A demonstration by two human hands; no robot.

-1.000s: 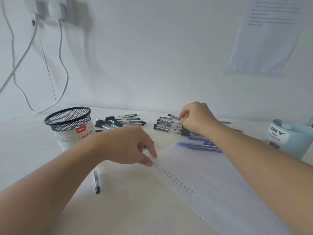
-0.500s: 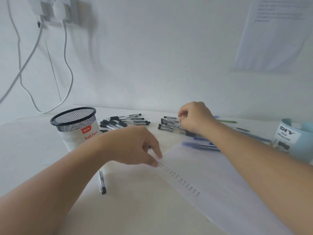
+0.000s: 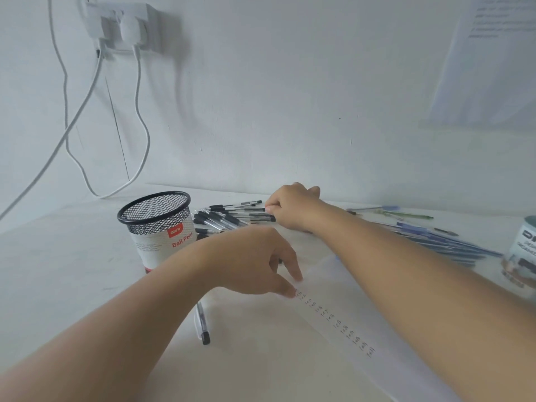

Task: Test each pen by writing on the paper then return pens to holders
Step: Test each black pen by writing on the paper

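A white paper (image 3: 362, 309) lies on the desk with a column of small written marks along its left edge. My left hand (image 3: 249, 262) rests fingertips on the paper's top left corner and holds nothing. My right hand (image 3: 293, 207) reaches over a pile of black-capped pens (image 3: 229, 217) behind the paper, fingertips pinched at the ends of the pens; whether it grips one I cannot tell. A black mesh holder (image 3: 158, 224) labelled "Ball Pens" stands left of the pile. Blue pens (image 3: 441, 242) lie under and right of my right forearm. One black pen (image 3: 202, 323) lies alone beneath my left wrist.
A pale blue desk organizer (image 3: 522, 253) stands at the right edge. White cables (image 3: 139, 117) hang from a wall socket (image 3: 121, 27) down to the desk's back left. A printed sheet (image 3: 493, 59) is stuck on the wall at the upper right. A green pen (image 3: 412, 215) lies near the wall.
My right hand has moved left from the nearer pen cluster to the pile beside the mesh holder. The camera has tilted, shifting the scene rightward. My left hand stays on the paper corner.
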